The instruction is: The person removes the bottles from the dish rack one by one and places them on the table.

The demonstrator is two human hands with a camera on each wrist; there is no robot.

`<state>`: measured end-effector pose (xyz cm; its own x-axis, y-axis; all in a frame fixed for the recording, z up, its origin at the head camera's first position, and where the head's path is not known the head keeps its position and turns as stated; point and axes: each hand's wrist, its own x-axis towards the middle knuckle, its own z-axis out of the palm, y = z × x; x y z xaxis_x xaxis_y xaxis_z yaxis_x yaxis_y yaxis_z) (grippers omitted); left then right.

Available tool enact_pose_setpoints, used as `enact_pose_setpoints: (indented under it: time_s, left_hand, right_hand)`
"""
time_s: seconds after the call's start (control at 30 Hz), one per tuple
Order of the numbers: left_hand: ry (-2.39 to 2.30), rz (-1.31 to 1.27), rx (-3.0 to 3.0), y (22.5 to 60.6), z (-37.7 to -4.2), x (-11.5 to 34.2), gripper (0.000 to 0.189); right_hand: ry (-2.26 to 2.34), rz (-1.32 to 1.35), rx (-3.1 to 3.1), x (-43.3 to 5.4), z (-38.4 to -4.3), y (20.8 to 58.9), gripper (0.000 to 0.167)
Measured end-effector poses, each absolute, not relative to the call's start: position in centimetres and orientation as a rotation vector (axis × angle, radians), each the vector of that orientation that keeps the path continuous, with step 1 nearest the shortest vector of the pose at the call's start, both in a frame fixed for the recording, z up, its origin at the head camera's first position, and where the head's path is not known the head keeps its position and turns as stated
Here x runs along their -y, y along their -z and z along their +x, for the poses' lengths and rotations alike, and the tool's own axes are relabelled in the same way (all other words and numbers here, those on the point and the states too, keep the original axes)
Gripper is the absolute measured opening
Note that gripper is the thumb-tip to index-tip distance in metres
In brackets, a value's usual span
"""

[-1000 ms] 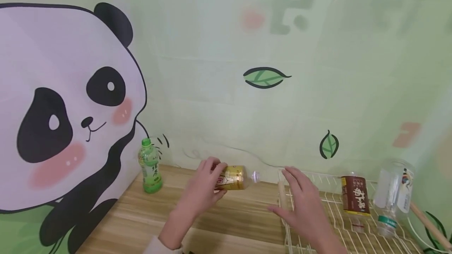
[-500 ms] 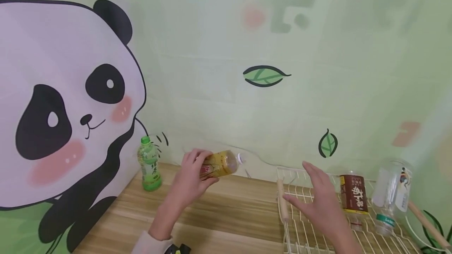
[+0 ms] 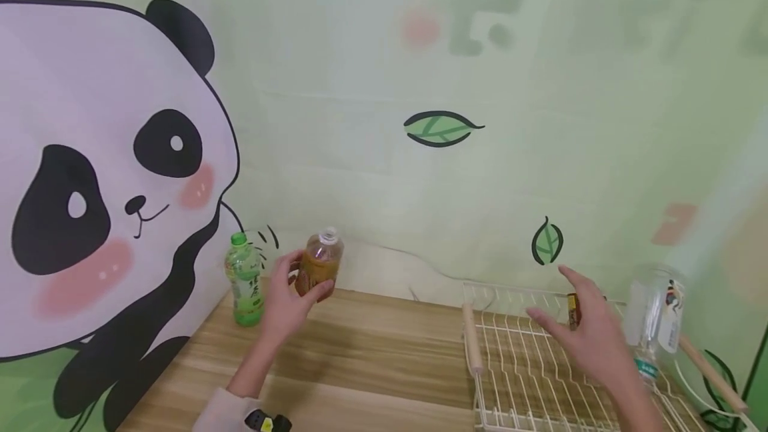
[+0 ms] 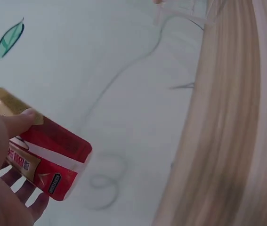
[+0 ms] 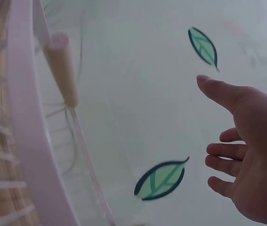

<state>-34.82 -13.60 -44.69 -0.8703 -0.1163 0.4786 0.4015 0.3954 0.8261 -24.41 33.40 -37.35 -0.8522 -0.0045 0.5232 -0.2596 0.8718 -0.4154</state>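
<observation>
My left hand [image 3: 293, 300] grips a plastic bottle [image 3: 321, 262] with a gold and red label, its neck up and leaning slightly right. In the left wrist view the bottle's red lower end [image 4: 58, 157] shows, with the thumb across the label and the bottle raised off the table. Just left of that hand a green bottle [image 3: 246, 285] stands upright on the table. My right hand [image 3: 594, 339] hovers over the wire rack [image 3: 510, 365], holding nothing, its thumb and fingers spread apart. It mostly hides a dark-labelled bottle [image 3: 573, 312] on the rack.
On the rack's right side a clear bottle [image 3: 651, 325] lies upside down or tilted, cap end low. Wooden handles [image 3: 472, 339] edge the rack on both sides. The wooden table [image 3: 372, 352] meets a printed wall cloth [image 3: 360, 172] at the back.
The bottle in my left hand has moved left and turned from lying sideways to nearly upright. My right hand has shifted right over the rack, now covering the dark-labelled bottle.
</observation>
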Motion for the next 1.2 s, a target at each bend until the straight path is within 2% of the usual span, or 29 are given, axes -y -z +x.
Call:
enact_pose_setpoints:
  time_s: [0.2, 0.4, 0.9, 1.2]
  left_hand:
    - [1.548, -0.010, 2.131, 45.8, -35.8, 15.7, 0.074]
    - [1.553, 0.086, 2.171, 47.0, -36.4, 16.5, 0.077]
    - [1.474, 0.208, 2.203, 50.4, -36.8, 17.1, 0.070]
    - [1.485, 0.227, 2.236, 51.3, -37.1, 17.3, 0.073]
  right_hand:
    - [-0.722, 0.077, 2.622, -37.3, -25.3, 37.6, 0.103]
    - [-0.775, 0.056, 2.697, -40.4, -26.0, 38.9, 0.112]
    - [-0.756, -0.058, 2.733, -43.5, -27.7, 41.5, 0.120]
    - [-0.746, -0.160, 2.816, -44.4, -28.0, 41.9, 0.124]
